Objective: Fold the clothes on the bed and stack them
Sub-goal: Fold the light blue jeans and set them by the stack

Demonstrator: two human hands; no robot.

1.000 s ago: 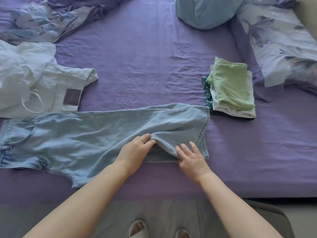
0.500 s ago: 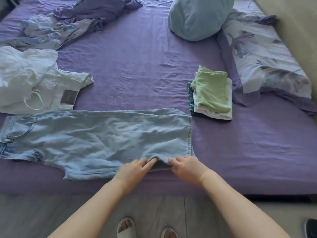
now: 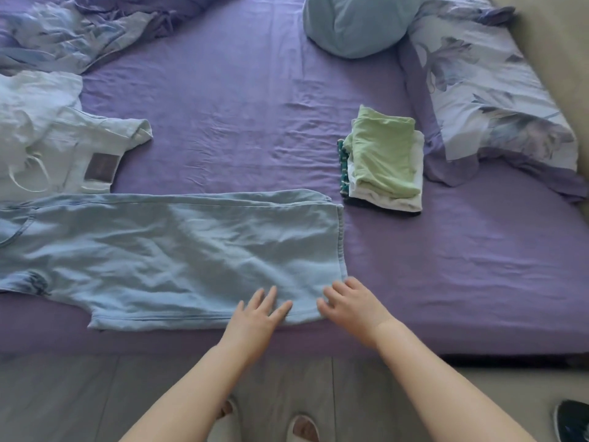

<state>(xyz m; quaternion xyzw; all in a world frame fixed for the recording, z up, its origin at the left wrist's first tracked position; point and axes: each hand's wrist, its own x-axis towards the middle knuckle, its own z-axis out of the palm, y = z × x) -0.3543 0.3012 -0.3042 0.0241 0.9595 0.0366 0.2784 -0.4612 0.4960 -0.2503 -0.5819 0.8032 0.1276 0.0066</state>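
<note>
Light blue jeans (image 3: 165, 250) lie flat along the front edge of the purple bed (image 3: 242, 100), legs together, hems to the right. My left hand (image 3: 255, 317) rests with spread fingers on the near hem corner. My right hand (image 3: 350, 304) touches the hem's lower right corner with straight fingers. A stack of folded clothes (image 3: 384, 161), green on top of white, sits to the right beyond the hems. Pale unfolded garments (image 3: 57, 138) with a brown label lie at the left.
A blue cushion (image 3: 353, 23) and a floral pillow (image 3: 487, 87) lie at the back right. A crumpled floral duvet (image 3: 73, 30) fills the back left. Grey floor and my slippered feet (image 3: 264, 425) are below the bed edge; a dark shoe (image 3: 572, 421) is at the lower right.
The bump in the near leg has been smoothed flat. Both hands have let go of the fabric and now lie flat at the hem corner.
</note>
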